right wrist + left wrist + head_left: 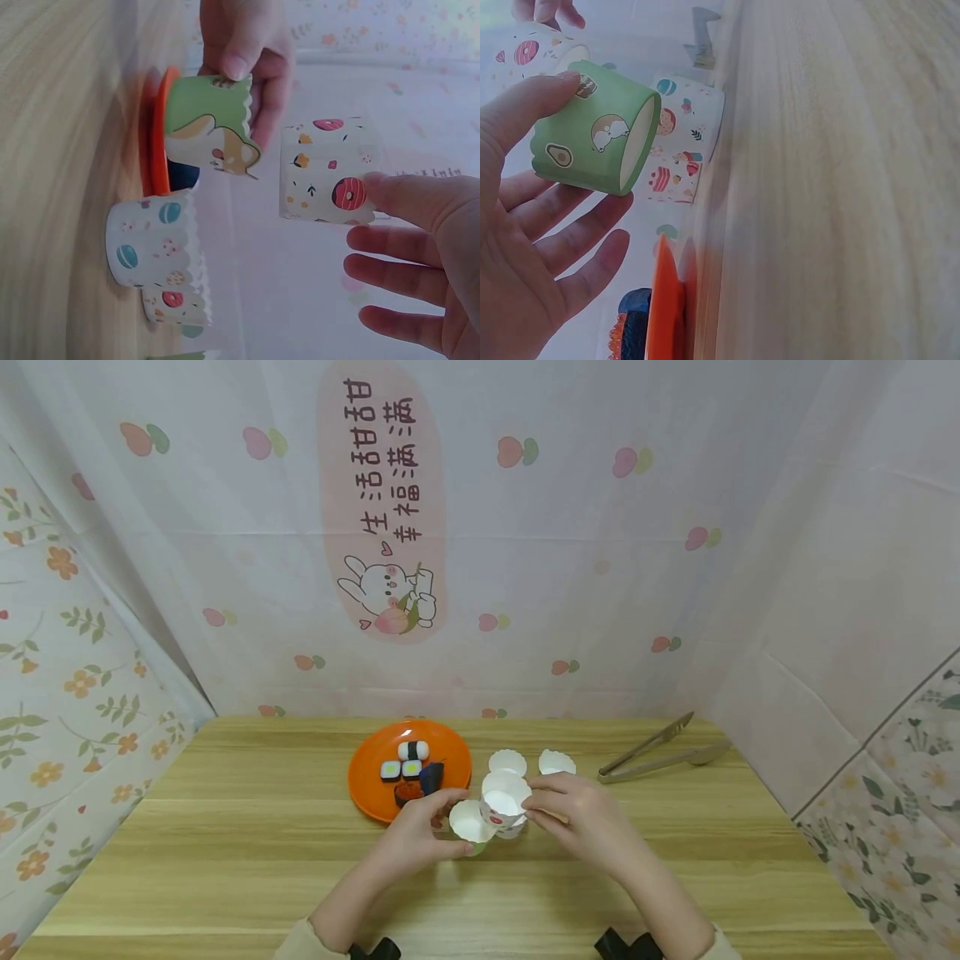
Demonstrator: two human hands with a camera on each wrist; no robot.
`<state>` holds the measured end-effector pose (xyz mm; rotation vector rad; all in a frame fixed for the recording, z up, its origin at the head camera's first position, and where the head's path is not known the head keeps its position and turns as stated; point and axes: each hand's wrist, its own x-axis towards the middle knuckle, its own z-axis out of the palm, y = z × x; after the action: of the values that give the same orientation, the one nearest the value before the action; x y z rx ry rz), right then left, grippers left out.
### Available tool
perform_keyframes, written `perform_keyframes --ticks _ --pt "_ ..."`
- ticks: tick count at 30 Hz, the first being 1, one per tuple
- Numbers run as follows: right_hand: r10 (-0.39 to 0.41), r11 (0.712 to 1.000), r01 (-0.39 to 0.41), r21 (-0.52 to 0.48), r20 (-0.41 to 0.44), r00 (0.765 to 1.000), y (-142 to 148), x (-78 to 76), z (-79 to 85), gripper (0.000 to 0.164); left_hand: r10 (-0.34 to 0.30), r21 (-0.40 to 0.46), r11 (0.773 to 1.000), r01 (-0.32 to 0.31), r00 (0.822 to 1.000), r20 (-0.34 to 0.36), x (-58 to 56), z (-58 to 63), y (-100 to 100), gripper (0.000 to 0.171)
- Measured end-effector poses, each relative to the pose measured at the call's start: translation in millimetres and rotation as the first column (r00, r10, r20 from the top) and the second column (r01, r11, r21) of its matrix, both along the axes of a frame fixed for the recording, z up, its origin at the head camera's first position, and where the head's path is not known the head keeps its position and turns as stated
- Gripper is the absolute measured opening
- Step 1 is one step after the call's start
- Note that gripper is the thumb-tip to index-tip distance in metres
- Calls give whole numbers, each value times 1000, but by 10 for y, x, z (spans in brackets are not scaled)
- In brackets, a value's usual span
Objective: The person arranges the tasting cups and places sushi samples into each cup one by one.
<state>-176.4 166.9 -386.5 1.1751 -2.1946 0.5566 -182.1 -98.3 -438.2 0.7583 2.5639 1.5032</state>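
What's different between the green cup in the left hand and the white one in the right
The green cup shows a dog and an avocado; the white cup shows donuts. The green cup is nearer the orange plate than the white cup. Both have scalloped rims.

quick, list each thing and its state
green animal-print paper cup: mouth up, held by the left grip
white doughnut-print paper cup: mouth up, pinched by the right grip
white macaron-print paper cup: standing upright on the wood-grain table
two other scalloped paper cups: standing upright
round orange plate: lying flat
multicoloured sushi pieces: on the plate
silver metal tongs: lying with arms spread
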Motion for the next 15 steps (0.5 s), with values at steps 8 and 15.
perform_keyframes --ticks 8,15 --pt "-67 998 67 11 -6 998 112 -4 -5 17 -2 21 1000 2 1000 6 -2 2 -4 60" --pt "-76 997 77 9 -21 997 228 0 -39 20 -2 10 1000 2 1000 13 -5 -1 -11 60"
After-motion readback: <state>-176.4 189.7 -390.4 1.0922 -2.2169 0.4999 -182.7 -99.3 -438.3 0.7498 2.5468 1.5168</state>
